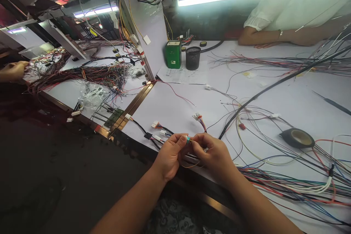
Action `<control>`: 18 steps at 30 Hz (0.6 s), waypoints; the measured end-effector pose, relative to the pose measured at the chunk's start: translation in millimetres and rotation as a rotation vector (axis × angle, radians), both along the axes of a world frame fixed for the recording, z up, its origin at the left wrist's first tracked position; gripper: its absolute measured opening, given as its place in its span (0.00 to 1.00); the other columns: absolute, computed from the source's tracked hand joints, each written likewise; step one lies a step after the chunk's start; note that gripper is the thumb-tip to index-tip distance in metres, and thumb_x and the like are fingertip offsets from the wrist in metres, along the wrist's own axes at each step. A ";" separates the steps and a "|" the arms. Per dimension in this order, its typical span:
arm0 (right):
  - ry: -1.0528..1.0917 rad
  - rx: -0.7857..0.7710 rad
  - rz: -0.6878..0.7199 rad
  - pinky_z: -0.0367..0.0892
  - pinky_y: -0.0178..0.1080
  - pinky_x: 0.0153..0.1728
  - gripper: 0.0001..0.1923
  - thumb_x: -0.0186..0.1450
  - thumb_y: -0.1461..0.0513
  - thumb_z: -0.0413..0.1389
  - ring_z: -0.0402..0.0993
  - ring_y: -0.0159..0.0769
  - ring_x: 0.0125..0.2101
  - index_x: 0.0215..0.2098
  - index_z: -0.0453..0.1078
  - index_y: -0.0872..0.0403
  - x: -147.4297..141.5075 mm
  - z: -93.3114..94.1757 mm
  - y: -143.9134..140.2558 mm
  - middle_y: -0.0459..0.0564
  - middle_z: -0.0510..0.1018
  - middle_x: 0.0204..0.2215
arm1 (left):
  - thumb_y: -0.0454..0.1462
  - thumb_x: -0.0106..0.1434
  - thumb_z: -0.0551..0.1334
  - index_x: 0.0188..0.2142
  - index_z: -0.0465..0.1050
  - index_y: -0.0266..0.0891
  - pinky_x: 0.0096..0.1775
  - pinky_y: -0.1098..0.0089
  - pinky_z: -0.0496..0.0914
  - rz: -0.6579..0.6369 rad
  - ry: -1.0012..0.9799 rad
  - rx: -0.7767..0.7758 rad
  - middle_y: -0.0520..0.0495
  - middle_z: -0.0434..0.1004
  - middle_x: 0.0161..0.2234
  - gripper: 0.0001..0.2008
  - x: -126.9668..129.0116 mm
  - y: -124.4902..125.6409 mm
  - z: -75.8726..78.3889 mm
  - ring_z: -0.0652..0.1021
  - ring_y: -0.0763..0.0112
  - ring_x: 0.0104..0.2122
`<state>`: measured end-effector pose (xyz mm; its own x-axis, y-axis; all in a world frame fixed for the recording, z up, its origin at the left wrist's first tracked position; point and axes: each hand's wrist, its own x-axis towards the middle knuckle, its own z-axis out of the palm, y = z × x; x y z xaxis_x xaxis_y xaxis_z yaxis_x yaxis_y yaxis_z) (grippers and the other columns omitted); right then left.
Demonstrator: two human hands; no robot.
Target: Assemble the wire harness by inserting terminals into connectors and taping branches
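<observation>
One white table carries everything we list, its dark front edge running just under our hands. Loose wires, red, blue, black, white and yellow, spread over its right half, and one thick black cable crosses them on a slant. Across the table a co-worker's forearm in a white sleeve rests on the surface. A green box stands at the back, with a black mesh cup just beside it on the right. A roll of black tape lies flat among the wires to our right. Our left hand and right hand meet at the near edge, fingertips touching. Left fingers are closed in a pinch on a small pale connector with a teal tint; right fingers are closed on the thin wires leaving it, so the connector sits between the two hands, just above the table edge. Several small white connectors on short leads lie on the table near the left hand.
</observation>
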<state>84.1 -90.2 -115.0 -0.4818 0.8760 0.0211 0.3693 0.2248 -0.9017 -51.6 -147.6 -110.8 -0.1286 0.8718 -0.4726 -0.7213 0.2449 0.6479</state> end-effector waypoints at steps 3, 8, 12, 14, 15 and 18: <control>-0.033 0.015 0.000 0.64 0.33 0.26 0.06 0.62 0.60 0.53 0.71 0.31 0.24 0.32 0.72 0.52 -1.5 0.8 -0.7 0.43 0.77 0.24 | 0.39 0.54 0.69 0.38 0.71 0.36 0.35 0.70 0.73 -0.001 0.017 -0.002 0.47 0.78 0.32 0.14 1.6 -0.1 -0.3 0.80 0.68 0.32; -0.016 0.002 0.051 0.64 0.33 0.27 0.07 0.65 0.59 0.52 0.71 0.31 0.25 0.35 0.71 0.52 1.4 2.5 1.9 0.44 0.77 0.25 | 0.40 0.56 0.68 0.38 0.70 0.37 0.39 0.67 0.73 -0.001 0.044 0.008 0.46 0.79 0.34 0.13 -0.8 2.6 2.1 0.80 0.67 0.34; 0.011 0.255 0.047 0.65 0.35 0.33 0.11 0.67 0.56 0.51 0.71 0.33 0.31 0.42 0.71 0.52 6.5 4.3 6.5 0.47 0.76 0.29 | 0.41 0.56 0.68 0.38 0.72 0.37 0.41 0.68 0.71 0.111 0.321 0.065 0.45 0.80 0.35 0.13 -13.8 2.9 7.8 0.79 0.68 0.36; -0.083 0.447 0.050 0.64 0.37 0.34 0.14 0.67 0.55 0.51 0.71 0.35 0.33 0.45 0.71 0.52 4.8 6.9 7.2 0.49 0.76 0.30 | 0.41 0.55 0.68 0.39 0.74 0.37 0.43 0.68 0.70 0.116 0.499 0.100 0.45 0.80 0.35 0.13 -21.5 1.8 13.2 0.78 0.68 0.37; -0.158 0.515 0.071 0.62 0.36 0.33 0.15 0.67 0.55 0.51 0.71 0.36 0.32 0.48 0.71 0.51 2.4 8.9 6.9 0.50 0.76 0.30 | 0.40 0.55 0.68 0.38 0.75 0.37 0.44 0.68 0.69 0.092 0.575 0.117 0.45 0.80 0.35 0.13 -24.9 1.2 16.6 0.78 0.67 0.38; -0.383 0.610 0.138 0.53 0.34 0.23 0.17 0.66 0.53 0.53 0.70 0.33 0.26 0.50 0.68 0.49 -8.7 17.3 4.3 0.49 0.78 0.30 | 0.39 0.53 0.69 0.37 0.77 0.39 0.45 0.70 0.67 0.017 0.782 0.182 0.47 0.79 0.35 0.12 -32.0 -0.1 28.1 0.77 0.68 0.38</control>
<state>75.5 -85.8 -97.7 -0.6581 0.6932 0.2939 0.5659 0.7128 -0.4144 -83.6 -147.7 -82.7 -0.3779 0.9214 -0.0909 -0.0443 0.0800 0.9958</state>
